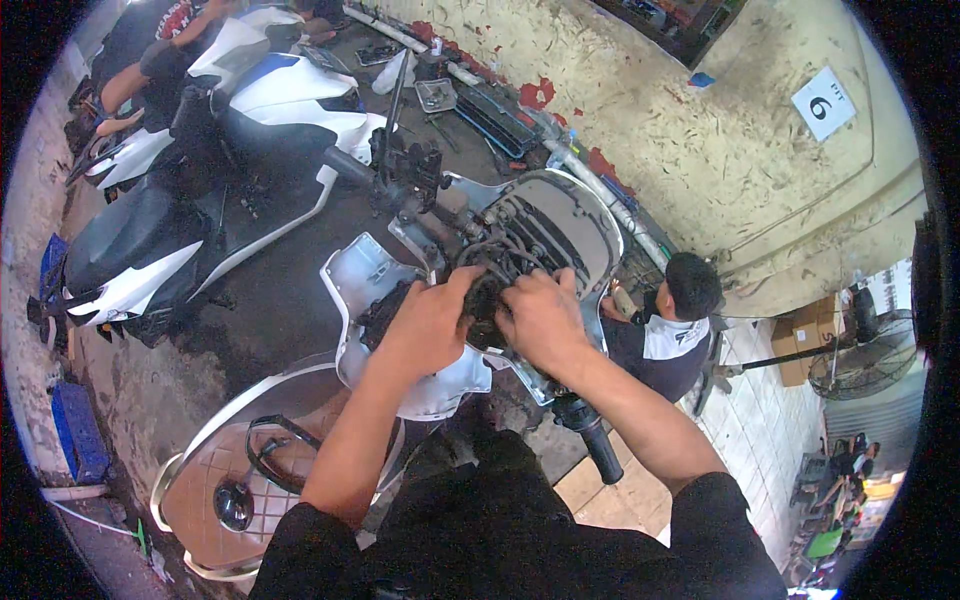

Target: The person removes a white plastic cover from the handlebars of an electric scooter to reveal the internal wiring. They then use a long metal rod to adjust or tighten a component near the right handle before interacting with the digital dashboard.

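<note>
A silver scooter front with its cover off (pixel 560 210) stands in front of me, showing black wiring (pixel 500 255) behind the handlebar. My left hand (pixel 432 318) and my right hand (pixel 540 318) are both pressed into the bundle of black cables and a dark part at the middle of the handlebar area. Fingers of both hands curl around that dark wiring. The right handlebar grip (pixel 598 448) sticks out below my right forearm. The left grip (pixel 345 165) points up and away.
A white and black scooter (pixel 200 190) is parked to the left, with a person (pixel 150 60) bent over it. Another person in a dark shirt (pixel 668 330) crouches to the right by the peeling wall (pixel 700 130). Parts lie along the wall base. A floor fan (pixel 865 365) stands far right.
</note>
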`<move>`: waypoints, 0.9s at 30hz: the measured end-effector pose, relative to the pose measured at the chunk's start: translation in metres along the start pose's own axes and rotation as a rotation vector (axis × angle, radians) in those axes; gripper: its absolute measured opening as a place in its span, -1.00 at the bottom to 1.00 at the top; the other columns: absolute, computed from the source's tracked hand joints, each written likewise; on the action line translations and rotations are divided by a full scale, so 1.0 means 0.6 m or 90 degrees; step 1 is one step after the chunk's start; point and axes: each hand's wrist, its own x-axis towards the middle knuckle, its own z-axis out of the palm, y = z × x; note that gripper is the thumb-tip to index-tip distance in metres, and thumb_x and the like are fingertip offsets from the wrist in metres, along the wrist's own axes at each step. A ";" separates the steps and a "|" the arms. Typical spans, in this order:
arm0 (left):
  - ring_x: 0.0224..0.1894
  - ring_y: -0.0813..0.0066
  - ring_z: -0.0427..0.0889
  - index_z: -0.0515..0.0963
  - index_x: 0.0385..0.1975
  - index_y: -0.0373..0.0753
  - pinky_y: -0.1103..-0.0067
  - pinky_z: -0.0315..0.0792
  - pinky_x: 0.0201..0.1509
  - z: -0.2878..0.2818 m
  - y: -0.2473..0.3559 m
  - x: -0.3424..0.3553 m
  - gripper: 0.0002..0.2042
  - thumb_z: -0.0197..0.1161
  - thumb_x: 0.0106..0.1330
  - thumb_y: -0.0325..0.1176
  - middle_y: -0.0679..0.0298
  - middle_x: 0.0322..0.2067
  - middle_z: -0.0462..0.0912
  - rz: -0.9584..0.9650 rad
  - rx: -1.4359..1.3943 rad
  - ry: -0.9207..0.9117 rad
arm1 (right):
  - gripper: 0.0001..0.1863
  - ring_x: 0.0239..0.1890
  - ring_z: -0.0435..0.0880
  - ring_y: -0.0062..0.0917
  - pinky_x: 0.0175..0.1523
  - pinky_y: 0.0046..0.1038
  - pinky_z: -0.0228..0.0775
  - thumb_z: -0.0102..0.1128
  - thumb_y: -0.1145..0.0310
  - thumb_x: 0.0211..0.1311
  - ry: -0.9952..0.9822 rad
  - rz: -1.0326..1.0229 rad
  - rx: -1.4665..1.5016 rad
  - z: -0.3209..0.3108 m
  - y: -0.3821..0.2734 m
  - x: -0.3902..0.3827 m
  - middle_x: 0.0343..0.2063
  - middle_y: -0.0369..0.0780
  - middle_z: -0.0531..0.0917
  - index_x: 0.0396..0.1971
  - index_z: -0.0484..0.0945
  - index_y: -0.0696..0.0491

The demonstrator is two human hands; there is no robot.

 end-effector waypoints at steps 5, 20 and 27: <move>-0.20 0.07 0.58 0.58 -0.14 -0.22 0.24 0.36 0.00 0.014 -0.010 0.011 -0.69 0.30 0.08 -0.36 0.14 -0.31 0.66 0.028 -0.009 0.130 | -0.84 -0.22 0.58 -0.33 0.01 -0.21 0.19 0.29 0.28 -0.05 -0.039 -0.013 -0.122 0.010 0.002 0.016 -0.46 -0.21 0.63 -0.55 0.66 0.06; -0.21 -0.06 0.56 0.56 -0.48 -0.35 0.21 0.45 -0.06 0.035 0.004 0.030 -0.84 0.30 -0.04 -0.41 -0.12 -0.14 0.46 0.047 0.030 0.114 | -0.63 0.03 0.41 -0.12 0.10 -0.24 0.40 0.16 0.44 0.07 -0.075 0.051 -0.012 -0.058 -0.009 0.021 -0.17 -0.04 0.46 -0.08 0.53 0.24; -0.01 -0.12 0.51 0.55 -0.24 -0.33 0.05 0.22 0.27 0.018 0.013 0.045 -0.48 0.50 -0.13 -0.09 -0.12 -0.11 0.50 0.062 -0.050 0.052 | -0.62 -0.07 0.47 -0.23 -0.10 -0.35 0.54 0.13 0.50 -0.02 0.078 0.005 -0.072 -0.022 0.010 0.043 -0.22 -0.11 0.46 -0.10 0.54 0.15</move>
